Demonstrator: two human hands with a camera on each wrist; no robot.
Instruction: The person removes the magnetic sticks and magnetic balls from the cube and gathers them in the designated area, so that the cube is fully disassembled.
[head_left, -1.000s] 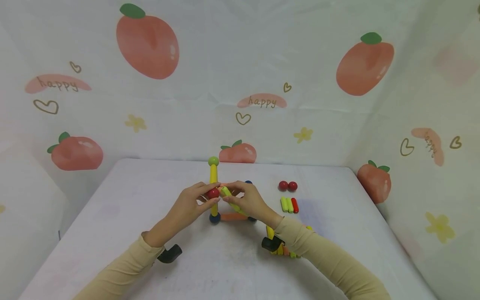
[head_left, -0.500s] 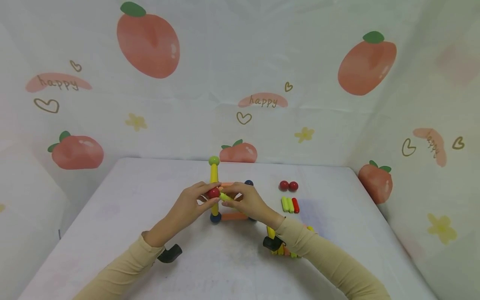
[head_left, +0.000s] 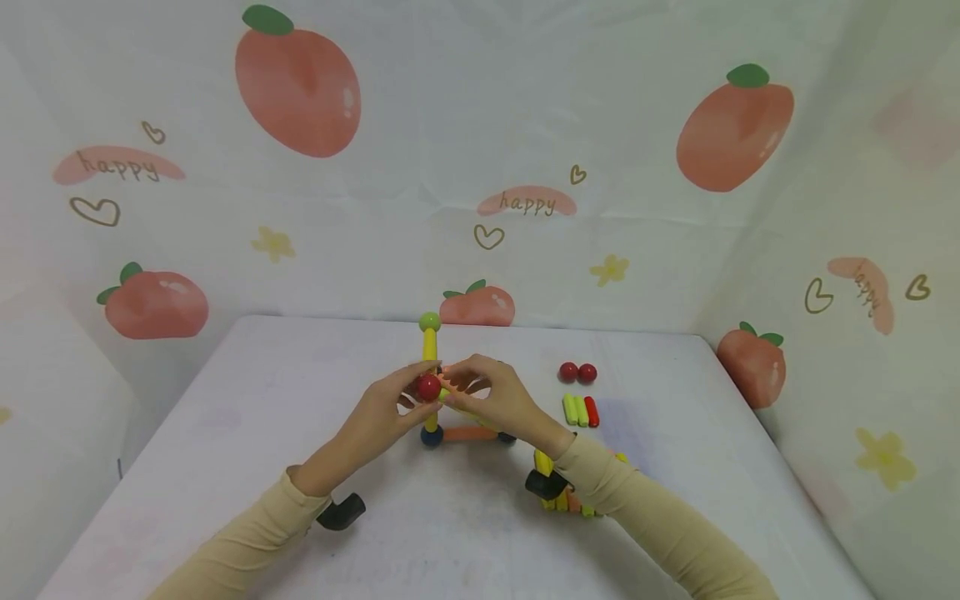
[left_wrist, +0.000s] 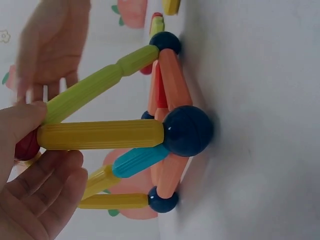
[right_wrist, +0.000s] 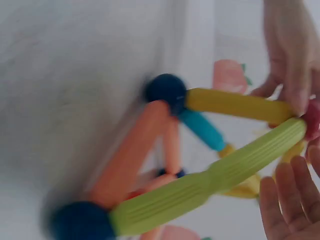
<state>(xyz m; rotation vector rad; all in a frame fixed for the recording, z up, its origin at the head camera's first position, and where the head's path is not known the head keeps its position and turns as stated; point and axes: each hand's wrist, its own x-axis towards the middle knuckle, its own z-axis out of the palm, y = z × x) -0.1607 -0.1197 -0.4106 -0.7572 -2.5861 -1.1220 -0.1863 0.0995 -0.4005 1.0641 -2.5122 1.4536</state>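
Note:
In the head view my left hand (head_left: 386, 408) grips a red ball (head_left: 429, 387) between thumb and fingers. A yellow rod (left_wrist: 102, 135) runs from this ball down to a dark blue ball (left_wrist: 187, 131). A lime-green length of two rods (left_wrist: 90, 92) slants from the red ball to another blue ball (left_wrist: 165, 44). My right hand (head_left: 498, 396) is beside the red ball, its fingers loosely extended near the lime-green rod's upper end. Orange rods (head_left: 470, 433) join the blue balls into a base on the table. A turquoise rod (left_wrist: 140, 161) slants within the frame.
A yellow post (head_left: 429, 343) topped by a green ball (head_left: 430, 322) rises behind my hands. Two red balls (head_left: 578, 372) and several short rods (head_left: 581, 410) lie to the right. More rods (head_left: 573, 502) lie under the right forearm, partly hidden.
The lime-green rod, earlier held tilted in my right hand, now meets the red ball. My right fingers have loosened from it and shifted slightly upward; my left hand still holds the ball.

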